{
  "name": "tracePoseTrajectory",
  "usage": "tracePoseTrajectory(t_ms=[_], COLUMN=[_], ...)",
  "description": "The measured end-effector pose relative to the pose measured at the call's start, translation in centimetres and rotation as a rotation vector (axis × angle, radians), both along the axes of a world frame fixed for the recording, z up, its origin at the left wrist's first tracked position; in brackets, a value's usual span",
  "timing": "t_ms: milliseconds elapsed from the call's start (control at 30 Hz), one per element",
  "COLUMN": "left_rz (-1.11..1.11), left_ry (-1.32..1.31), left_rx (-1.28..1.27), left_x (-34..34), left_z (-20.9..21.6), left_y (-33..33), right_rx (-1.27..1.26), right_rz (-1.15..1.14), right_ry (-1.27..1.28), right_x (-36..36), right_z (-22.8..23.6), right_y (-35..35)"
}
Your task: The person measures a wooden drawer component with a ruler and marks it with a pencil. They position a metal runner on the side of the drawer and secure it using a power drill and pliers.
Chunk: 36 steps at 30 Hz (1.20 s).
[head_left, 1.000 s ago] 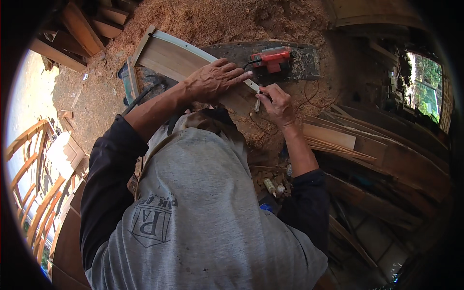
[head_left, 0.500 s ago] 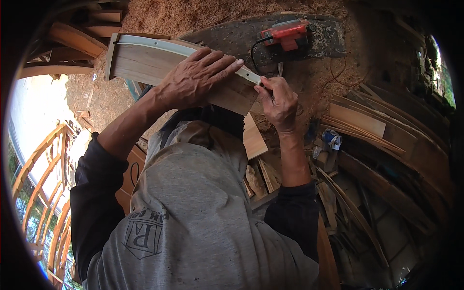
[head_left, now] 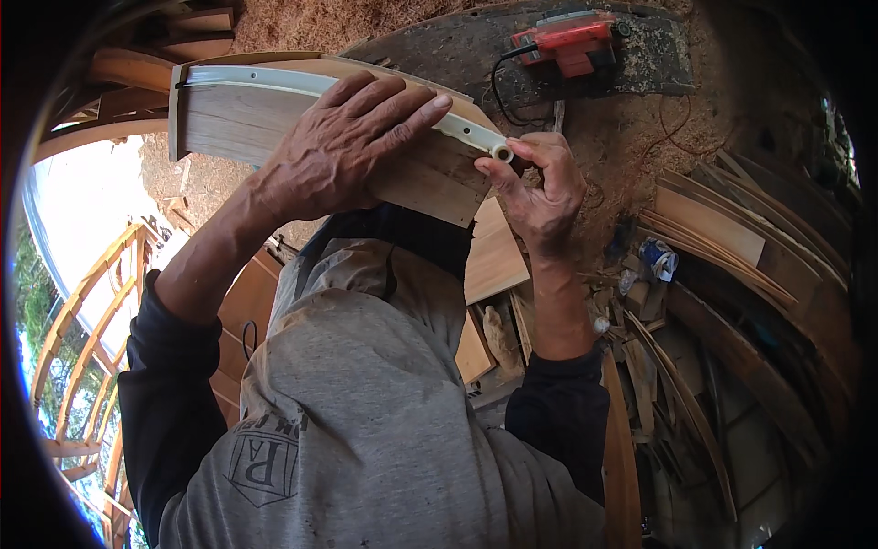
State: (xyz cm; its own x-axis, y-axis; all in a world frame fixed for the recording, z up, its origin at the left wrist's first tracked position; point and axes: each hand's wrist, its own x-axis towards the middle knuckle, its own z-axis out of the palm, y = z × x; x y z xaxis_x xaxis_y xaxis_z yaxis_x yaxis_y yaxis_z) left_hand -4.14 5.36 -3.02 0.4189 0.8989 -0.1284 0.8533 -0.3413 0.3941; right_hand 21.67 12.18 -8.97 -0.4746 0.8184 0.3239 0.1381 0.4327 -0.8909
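A wooden board (head_left: pixel 242 122) with a curved top edge lies across in front of me, and a long white strip (head_left: pixel 261 77) with small holes runs along that edge. My left hand (head_left: pixel 352 142) lies over the strip and board with fingers stretched out; its thumb is hidden. Pinched between thumb and finger of my right hand (head_left: pixel 544 188) is a small round white ring (head_left: pixel 502 154) with a dark centre, at the strip's right end. Whether the ring is joined to the strip, I cannot tell.
Beyond the board, a red power planer (head_left: pixel 572 44) with a black cord rests on a dark plank (head_left: pixel 439 46) amid wood shavings. Stacked boards (head_left: pixel 713 224) and offcuts lie to the right, near a crumpled blue-and-white can (head_left: pixel 658 260). Curved wooden frames (head_left: pixel 78 316) stand at left.
The board and strip have shifted slightly left in view. My right hand has turned a little, and the round end of the ring now shows. My left hand remains on the strip.
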Motion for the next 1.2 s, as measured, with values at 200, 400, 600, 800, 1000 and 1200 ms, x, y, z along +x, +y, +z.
tracePoseTrajectory(t_ms=[200,400,600,800,1000,1200], left_rz=[-0.021,-0.025,-0.027,-0.033,-0.036,-0.042], left_ry=[0.002,-0.011,-0.018,-0.016,-0.022,-0.014], left_rx=[-0.020,0.006,0.004,0.009,0.022,0.007], left_x=[-0.2,-0.2,-0.1,0.0,-0.2,-0.1], left_z=[-0.1,-0.4,-0.2,0.2,0.0,0.0], left_y=[0.0,0.0,0.1,0.5,0.4,0.5], right_rx=[-0.123,-0.258,-0.130,-0.149,-0.251,-0.254], right_rz=[0.173,0.090,-0.035,-0.146,0.060,0.047], right_ry=[0.018,0.111,0.124,0.144,0.001,0.090], right_x=[0.9,0.9,-0.1,-0.7,0.1,0.2], right_z=[0.1,-0.1,-0.1,-0.7,1.5,0.6], right_y=[1.2,0.3,-0.6,-1.6,0.3,0.3])
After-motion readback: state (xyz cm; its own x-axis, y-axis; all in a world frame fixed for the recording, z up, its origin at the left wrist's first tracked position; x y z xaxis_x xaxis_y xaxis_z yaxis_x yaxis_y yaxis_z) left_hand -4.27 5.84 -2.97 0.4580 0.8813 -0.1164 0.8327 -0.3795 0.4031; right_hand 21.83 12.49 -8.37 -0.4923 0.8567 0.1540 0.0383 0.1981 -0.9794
